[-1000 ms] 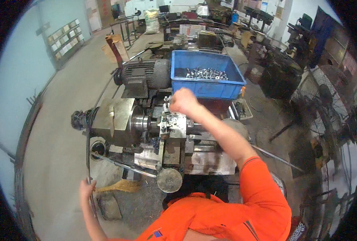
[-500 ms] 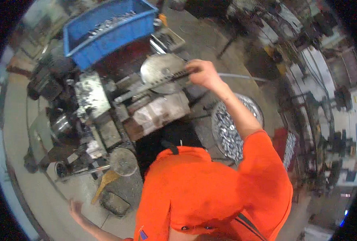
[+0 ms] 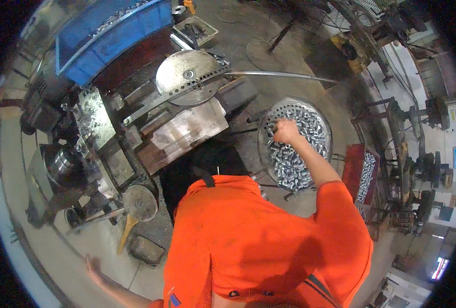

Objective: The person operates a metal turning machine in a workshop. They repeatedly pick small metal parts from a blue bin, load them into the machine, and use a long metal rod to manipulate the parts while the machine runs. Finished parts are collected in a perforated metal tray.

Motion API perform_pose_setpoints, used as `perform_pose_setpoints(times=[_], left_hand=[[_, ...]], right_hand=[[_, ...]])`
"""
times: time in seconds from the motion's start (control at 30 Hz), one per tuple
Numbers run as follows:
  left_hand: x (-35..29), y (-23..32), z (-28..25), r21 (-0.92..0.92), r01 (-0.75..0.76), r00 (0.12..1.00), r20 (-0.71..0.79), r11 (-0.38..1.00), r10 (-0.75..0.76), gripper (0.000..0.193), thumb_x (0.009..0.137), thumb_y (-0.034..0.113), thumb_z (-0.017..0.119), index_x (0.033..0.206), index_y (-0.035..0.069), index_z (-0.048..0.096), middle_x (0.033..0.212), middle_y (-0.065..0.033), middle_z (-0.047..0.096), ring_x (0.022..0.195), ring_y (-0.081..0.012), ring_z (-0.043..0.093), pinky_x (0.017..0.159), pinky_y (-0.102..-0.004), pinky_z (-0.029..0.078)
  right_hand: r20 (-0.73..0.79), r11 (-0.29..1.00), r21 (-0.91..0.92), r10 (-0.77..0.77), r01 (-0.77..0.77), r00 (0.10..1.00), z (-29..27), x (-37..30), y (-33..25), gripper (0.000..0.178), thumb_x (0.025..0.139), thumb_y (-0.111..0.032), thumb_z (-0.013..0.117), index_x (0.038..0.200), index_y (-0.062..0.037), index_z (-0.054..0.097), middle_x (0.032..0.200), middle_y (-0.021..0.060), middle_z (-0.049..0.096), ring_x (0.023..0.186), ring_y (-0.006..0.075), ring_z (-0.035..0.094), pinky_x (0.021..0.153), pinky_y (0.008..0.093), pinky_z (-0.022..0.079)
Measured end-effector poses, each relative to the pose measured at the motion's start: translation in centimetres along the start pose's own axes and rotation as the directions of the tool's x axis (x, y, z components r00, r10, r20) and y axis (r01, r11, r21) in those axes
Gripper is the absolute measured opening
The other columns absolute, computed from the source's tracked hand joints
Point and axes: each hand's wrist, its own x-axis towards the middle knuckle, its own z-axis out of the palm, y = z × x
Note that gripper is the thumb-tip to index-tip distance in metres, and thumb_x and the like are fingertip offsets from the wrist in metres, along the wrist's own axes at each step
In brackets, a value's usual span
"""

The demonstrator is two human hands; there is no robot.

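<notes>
My right hand [image 3: 286, 131] is over a round metal basin [image 3: 326, 119], its fingers bent down at the near-left part of a heap of small silvery metal sleeves [image 3: 295, 161]. The fingertips are drawn together; whatever they may hold is too small to make out. My left hand [image 3: 94, 270] hangs out low at the left above the floor, fingers apart and holding nothing. Left of the basin stands a bench machine with a round steel disc [image 3: 172, 77], a bar with a row of holes [image 3: 187, 87] across it and a long metal rod [image 3: 284, 76] reaching right.
A blue crate [image 3: 120, 47] with metal parts stands behind the machine. At the right is a red bin [image 3: 352, 169] of similar pieces. A round-topped stand [image 3: 140, 203], a wooden handle [image 3: 127, 233] and a dark block [image 3: 147, 250] lie near my left arm.
My right hand has left the right end of the holed bar and come down nearer to me, to the heap in the basin. My left hand stays low at the left.
</notes>
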Motion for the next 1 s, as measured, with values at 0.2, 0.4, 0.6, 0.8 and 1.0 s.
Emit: perform_pose_setpoints(times=[0.2, 0.4, 0.6, 0.8, 1.0], left_hand=[[1.5, 0.1, -0.8, 0.144, 0.216, 0.974, -0.098, 0.966, -0.204, 0.042, 0.083, 0.031, 0.063, 0.116, 0.006, 0.053, 0.080, -0.0078, 0.057, 0.069, -0.0161, 0.055, 0.073, -0.0336, 0.049], [-1.3, 0.6, 1.6, -0.009, -0.042, 0.996, -0.076, 0.999, 0.041, 0.048, 0.080, 0.033, 0.067, 0.107, -0.005, 0.056, 0.076, -0.0050, 0.056, 0.066, -0.0142, 0.054, 0.064, -0.0287, 0.047], [-0.2, 0.5, 1.8, 0.082, -0.045, 0.997, -0.051, 0.996, 0.049, 0.041, 0.082, 0.035, 0.065, 0.103, 0.000, 0.058, 0.071, -0.0024, 0.055, 0.063, -0.0115, 0.052, 0.060, -0.0249, 0.045], [-0.8, 0.9, 2.2, 0.003, -0.045, 0.999, 0.006, 0.999, 0.045, 0.033, 0.084, 0.037, 0.061, 0.091, 0.005, 0.061, 0.068, -0.0012, 0.054, 0.059, -0.0094, 0.049, 0.057, -0.0238, 0.044], [-3.2, 2.6, 5.0, -0.010, -0.084, 0.995, -0.048, 0.996, 0.084, 0.039, 0.081, 0.034, 0.064, 0.104, 0.002, 0.057, 0.079, -0.0036, 0.057, 0.077, -0.0146, 0.057, 0.077, -0.0302, 0.044]], right_hand=[[-0.196, 1.000, 0.022, -0.016, 0.020, 0.981, 1.3, 0.4, 0.5, 0.038, 0.059, -0.027, 0.062, 0.094, -0.0137, 0.069, 0.113, 0.0121, 0.055, 0.113, 0.0288, 0.046, 0.097, 0.0460, 0.034], [-0.243, 0.998, -0.013, -0.066, 0.065, 0.968, 0.8, 0.2, -0.1, 0.031, 0.058, -0.024, 0.062, 0.084, -0.0084, 0.070, 0.108, 0.0099, 0.055, 0.108, 0.0272, 0.047, 0.092, 0.0431, 0.036], [-0.226, 0.999, -0.038, -0.016, 0.007, 0.974, 1.5, 1.6, 0.2, 0.035, 0.061, -0.028, 0.062, 0.085, -0.0034, 0.068, 0.110, 0.0104, 0.054, 0.112, 0.0264, 0.044, 0.094, 0.0427, 0.034], [-0.243, 0.994, 0.104, 0.046, -0.021, 0.969, -1.8, -0.8, -0.9, 0.028, 0.057, -0.024, 0.063, 0.081, -0.0118, 0.071, 0.112, 0.0156, 0.052, 0.106, 0.0310, 0.049, 0.091, 0.0394, 0.040], [-0.594, 0.887, 0.297, -0.119, 0.354, 0.796, -4.8, -1.8, -1.5, 0.032, 0.055, -0.010, 0.062, 0.085, -0.0063, 0.070, 0.099, 0.0182, 0.058, 0.093, 0.0318, 0.057, 0.080, 0.0345, 0.047]])
